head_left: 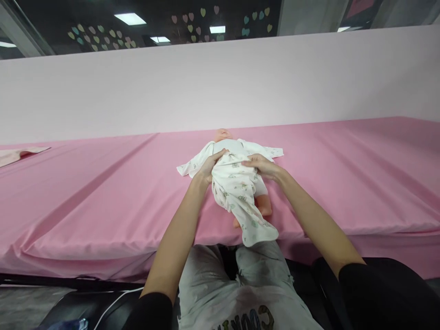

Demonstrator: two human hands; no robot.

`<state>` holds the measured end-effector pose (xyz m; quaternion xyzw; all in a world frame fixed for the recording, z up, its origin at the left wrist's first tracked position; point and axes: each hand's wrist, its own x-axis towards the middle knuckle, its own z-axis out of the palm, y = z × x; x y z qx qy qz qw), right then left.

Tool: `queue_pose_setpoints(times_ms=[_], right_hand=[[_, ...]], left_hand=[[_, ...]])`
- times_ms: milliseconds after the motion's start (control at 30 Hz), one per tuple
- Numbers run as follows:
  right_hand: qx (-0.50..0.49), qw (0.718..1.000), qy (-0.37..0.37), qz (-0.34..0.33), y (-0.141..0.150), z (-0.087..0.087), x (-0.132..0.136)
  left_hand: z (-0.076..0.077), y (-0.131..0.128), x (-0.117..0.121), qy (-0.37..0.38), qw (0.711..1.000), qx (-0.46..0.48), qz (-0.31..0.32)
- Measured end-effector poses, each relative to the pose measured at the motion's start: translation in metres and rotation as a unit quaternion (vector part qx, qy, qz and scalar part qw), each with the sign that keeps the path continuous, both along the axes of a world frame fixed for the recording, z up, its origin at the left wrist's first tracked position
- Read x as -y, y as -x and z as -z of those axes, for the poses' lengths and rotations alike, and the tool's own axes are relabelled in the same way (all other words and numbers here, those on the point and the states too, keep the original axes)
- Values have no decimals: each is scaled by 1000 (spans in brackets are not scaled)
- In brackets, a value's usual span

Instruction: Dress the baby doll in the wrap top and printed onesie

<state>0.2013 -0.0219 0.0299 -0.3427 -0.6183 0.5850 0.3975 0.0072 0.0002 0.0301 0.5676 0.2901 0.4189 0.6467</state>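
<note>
A baby doll (263, 204) lies on its back, its head at the far side and its bare legs towards me. White printed sleeves spread out to both sides of its body, over a plain white layer. Across its belly and legs drape what look like white printed baby pants (237, 183), one leg hanging down towards the table's front edge. My left hand (209, 166) pinches the upper left edge of this cloth. On the opposite side, my right hand (261, 165) grips the upper right edge, thumb and fingers closed. The fabric hides part of the doll's legs.
A pink sheet (103, 201) with folds covers the table. Behind it stands a white wall (220, 87) below a window with heart stickers. A pale folded cloth (19, 155) lies at the far left. A white cable (117, 300) runs over a black seat below.
</note>
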Motion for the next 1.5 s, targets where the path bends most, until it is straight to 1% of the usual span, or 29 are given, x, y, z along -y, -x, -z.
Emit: queue_pose_setpoints(times_ms=[67, 100, 133, 167, 200, 267, 333, 367, 400, 433, 500, 533, 600, 667, 800, 867, 900, 933, 967, 1067, 1100, 1133, 1167, 1233, 1300, 1367, 1400, 1433, 1500], right_hand=[[-128, 991, 36, 33, 0, -1, -1], [-169, 983, 56, 49, 1, -1, -2], [-187, 978, 76, 57, 2, 0, -2], [-187, 976, 96, 54, 3, 1, -2], [-174, 978, 111, 42, 3, 2, -1], [-115, 986, 122, -12, 3, 4, 3], [-40, 990, 115, -68, 3, 6, 7], [-21, 991, 106, -76, 3, 6, 7], [-26, 993, 93, -64, 3, 7, 6], [-52, 995, 78, -35, 5, 7, 4], [-132, 989, 54, 44, 8, 9, -2], [-163, 983, 50, 73, 10, 10, -6], [-188, 977, 55, 89, 12, 13, -11], [-177, 981, 56, 59, 13, 15, -10], [-102, 992, 49, -61, 8, 16, 1], [-93, 990, 42, -100, 5, 16, 4], [-103, 989, 38, -102, 4, 16, 4], [-119, 988, 35, -89, 3, 16, 2], [-142, 987, 34, -61, 3, 16, -1], [-214, 974, 47, 57, 5, 18, -10], [-226, 969, 57, 80, 6, 18, -12], [-229, 967, 69, 85, 6, 18, -12], [-226, 968, 82, 73, 7, 18, -11], [-211, 972, 101, 10, 7, 15, -4], [-185, 976, 103, -53, 6, 12, 3], [-158, 980, 96, -78, 5, 9, 6], [-157, 981, 87, -71, 4, 8, 5], [-169, 982, 76, -47, 2, 8, 3], [-226, 971, 54, 49, -4, 8, -6]], left_hand=[[2, 6, 2, -3, 995, -67, 73], [3, 8, 2, 3, 988, -112, 110], [5, 9, 3, 7, 980, -152, 125], [6, 10, 2, 13, 977, -173, 126], [8, 9, 2, 18, 979, -167, 114], [10, 7, 0, 22, 993, -93, 67], [13, 3, -2, 28, 999, -11, 29], [14, 1, -3, 33, 999, 12, 20], [15, -1, -3, 36, 999, 26, 15], [15, -3, -2, 39, 999, 31, 15], [15, -7, 1, 46, 998, 23, 29], [14, -9, 3, 52, 998, 16, 37], [12, -11, 6, 70, 997, 18, 42], [10, -13, 7, 92, 994, 51, 35], [10, -10, 1, 143, 980, 134, 28], [11, -7, -1, 123, 979, 165, 12], [13, -4, -2, 101, 980, 168, 11], [14, -2, -2, 78, 984, 161, 20], [15, 0, -1, 59, 987, 144, 41], [19, 2, 1, 31, 991, 64, 116], [20, 2, 1, 30, 991, 40, 128], [21, 1, 1, 30, 991, 22, 128], [22, -1, 0, 31, 992, 12, 119], [23, -3, -2, 29, 996, 24, 84], [23, -6, -4, 31, 996, 57, 53], [22, -7, -6, 39, 995, 81, 46], [22, -7, -7, 44, 994, 87, 49], [21, -8, -7, 48, 993, 90, 56], [20, -8, -6, 50, 992, 96, 67]])
